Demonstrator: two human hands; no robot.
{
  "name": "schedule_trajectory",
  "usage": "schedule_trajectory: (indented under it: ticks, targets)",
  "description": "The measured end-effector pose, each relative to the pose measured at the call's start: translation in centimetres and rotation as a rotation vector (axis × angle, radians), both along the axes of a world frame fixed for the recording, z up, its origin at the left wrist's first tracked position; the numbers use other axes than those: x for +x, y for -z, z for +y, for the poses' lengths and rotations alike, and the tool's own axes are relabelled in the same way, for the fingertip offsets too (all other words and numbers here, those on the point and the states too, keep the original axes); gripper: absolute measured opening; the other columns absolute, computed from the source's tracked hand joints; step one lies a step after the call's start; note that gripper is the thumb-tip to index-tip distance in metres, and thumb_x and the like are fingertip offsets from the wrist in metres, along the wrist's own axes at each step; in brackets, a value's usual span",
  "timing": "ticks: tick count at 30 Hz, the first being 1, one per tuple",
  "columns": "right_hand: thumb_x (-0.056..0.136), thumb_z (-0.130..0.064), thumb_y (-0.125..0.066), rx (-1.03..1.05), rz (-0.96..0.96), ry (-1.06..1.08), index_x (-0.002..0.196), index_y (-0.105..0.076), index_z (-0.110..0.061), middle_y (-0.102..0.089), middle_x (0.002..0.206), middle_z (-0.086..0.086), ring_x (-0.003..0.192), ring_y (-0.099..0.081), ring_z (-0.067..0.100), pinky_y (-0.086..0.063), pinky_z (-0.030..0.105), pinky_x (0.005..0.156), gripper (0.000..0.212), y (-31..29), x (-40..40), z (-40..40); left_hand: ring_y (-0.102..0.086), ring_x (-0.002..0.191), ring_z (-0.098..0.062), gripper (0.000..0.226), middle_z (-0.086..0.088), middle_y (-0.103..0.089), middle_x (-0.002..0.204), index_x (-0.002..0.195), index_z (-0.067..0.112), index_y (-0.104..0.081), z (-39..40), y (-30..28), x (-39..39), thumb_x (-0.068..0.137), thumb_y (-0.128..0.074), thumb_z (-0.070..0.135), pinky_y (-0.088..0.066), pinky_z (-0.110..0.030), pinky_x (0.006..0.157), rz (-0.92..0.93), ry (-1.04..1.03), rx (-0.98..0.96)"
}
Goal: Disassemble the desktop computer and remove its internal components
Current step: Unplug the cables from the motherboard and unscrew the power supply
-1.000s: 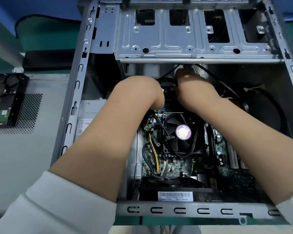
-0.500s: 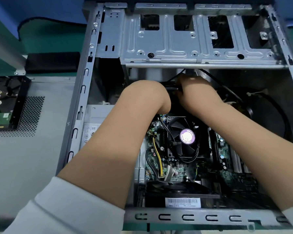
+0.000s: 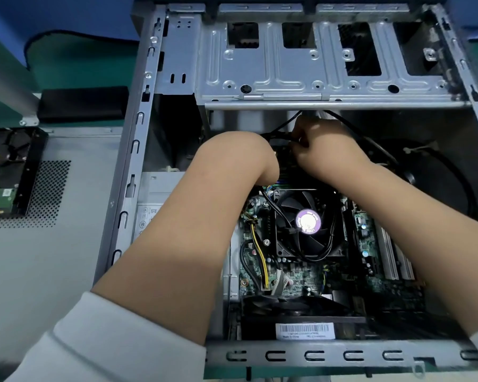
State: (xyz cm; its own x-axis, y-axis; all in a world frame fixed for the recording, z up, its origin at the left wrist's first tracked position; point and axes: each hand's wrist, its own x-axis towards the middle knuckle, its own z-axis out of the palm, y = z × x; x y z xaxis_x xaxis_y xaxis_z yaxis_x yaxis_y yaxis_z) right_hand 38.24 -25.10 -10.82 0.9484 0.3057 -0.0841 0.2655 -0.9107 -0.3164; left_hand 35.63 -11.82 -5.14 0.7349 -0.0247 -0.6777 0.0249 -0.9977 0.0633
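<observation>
Reaching into case (image 3: 138,172) | R hand (image 3: 326,150) grip pinching black cable (image 3: 276,137) | L hand (image 3: 249,158) bent down, grip hidden

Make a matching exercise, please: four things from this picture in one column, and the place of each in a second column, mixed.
Things:
1. fan
2. drive cage
3. hard drive
4. barcode label

Places:
A. outside the case, at its left
B. top of the case, above both hands
C. on the motherboard, below the hands
D. near the case's bottom rail

Pairs: 1-C, 2-B, 3-A, 4-D
</observation>
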Motion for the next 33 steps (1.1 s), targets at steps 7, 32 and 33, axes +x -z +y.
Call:
schedule_trajectory:
  ticks: [7,32,33]
  targets:
    - [0.087,-0.012,-0.053,-0.041,-0.039,-0.069,0.101,-0.057,-0.007,-0.06,0.102,0.02,0.092,-0.054,0.035,-0.029,0.029,0.063,0.015,0.0,-0.12,0.09,-0.049,0.057,-0.018,0.018,-0.004,-0.051,0.069,0.067,0.012,-0.046,-0.07,-0.16,0.04,0.084,-0.048,0.015,-0.042,-0.032,0.062,-0.023,0.036,0.009]
    - [0.085,-0.014,-0.058,-0.128,-0.032,-0.034,0.107,-0.062,-0.005,-0.062,0.103,0.021,0.095,-0.058,0.036,-0.046,0.033,0.073,0.024,-0.08,0.24,-0.2,-0.047,0.058,-0.019,0.017,-0.004,-0.049,0.068,0.066,0.013,-0.044,0.01,-0.02,-0.21,0.083,-0.048,0.015,-0.038,-0.028,0.057,-0.053,0.041,-0.019]
    - [0.085,-0.014,-0.058,-0.128,-0.032,-0.02,0.106,-0.063,-0.005,-0.062,0.102,0.021,0.094,-0.058,0.036,-0.045,0.032,0.072,0.023,-0.01,0.25,-0.2,-0.047,0.058,-0.019,0.017,-0.004,-0.049,0.068,0.066,0.013,-0.044,0.04,-0.07,-0.2,0.083,-0.047,0.015,-0.039,-0.028,0.058,-0.052,0.038,-0.022]
